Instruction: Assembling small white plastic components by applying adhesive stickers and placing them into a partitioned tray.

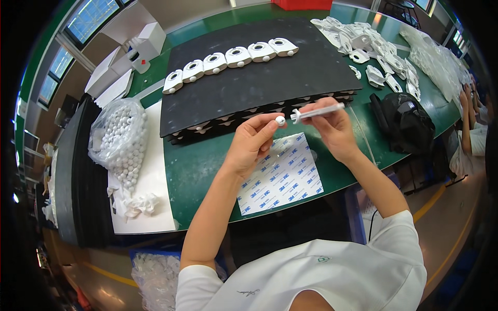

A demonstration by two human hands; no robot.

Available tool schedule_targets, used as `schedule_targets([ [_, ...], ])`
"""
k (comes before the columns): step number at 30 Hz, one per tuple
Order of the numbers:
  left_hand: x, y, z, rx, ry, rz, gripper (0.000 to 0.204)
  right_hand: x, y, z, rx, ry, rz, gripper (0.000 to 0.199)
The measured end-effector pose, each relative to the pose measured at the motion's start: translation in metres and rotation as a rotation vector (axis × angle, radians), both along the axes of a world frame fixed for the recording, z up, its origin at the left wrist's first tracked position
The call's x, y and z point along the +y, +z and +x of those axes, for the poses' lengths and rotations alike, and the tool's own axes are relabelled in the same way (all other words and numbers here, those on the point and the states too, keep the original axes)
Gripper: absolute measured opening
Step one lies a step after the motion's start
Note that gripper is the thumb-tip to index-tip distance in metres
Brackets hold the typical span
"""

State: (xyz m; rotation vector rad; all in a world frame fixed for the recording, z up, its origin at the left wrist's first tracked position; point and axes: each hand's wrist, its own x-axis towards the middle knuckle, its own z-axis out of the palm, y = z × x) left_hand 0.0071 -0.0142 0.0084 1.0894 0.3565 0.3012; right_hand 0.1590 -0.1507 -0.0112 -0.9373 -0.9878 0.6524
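Between thumb and index finger, my left hand (251, 141) pinches a small white ball (280, 121) with a dark spot on it. Close by on its right, my right hand (336, 136) grips a white plastic part (322, 111), seen nearly edge-on. The notched left end of that part points at the ball, with a small gap between them. Below both hands lies a sheet of printed backing paper (280, 176) with a blue pattern. Behind them, a row of white plastic housings (237, 57), each with a round hole and a ball at its edge, crosses a black foam board (259, 85).
A clear bag of white balls (122, 135) stands on the left, with crumpled white paper (137, 203) before it. Loose white parts (371, 44) are heaped at the back right, near a plastic bag (433, 57). A black bag (403, 122) sits at the right table edge.
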Motion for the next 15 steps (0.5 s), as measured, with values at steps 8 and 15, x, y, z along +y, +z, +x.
schedule_targets([
  [8,-0.0036,-0.0018,0.0,0.024,0.01,0.031,0.023,-0.0011,-0.0048,-0.0049,0.25,0.057,-0.167,0.023],
  [15,-0.004,-0.0018,-0.0005,0.021,0.027,0.039,0.025,-0.0014,-0.0054,-0.0045,0.22,0.056,-0.194,0.023],
])
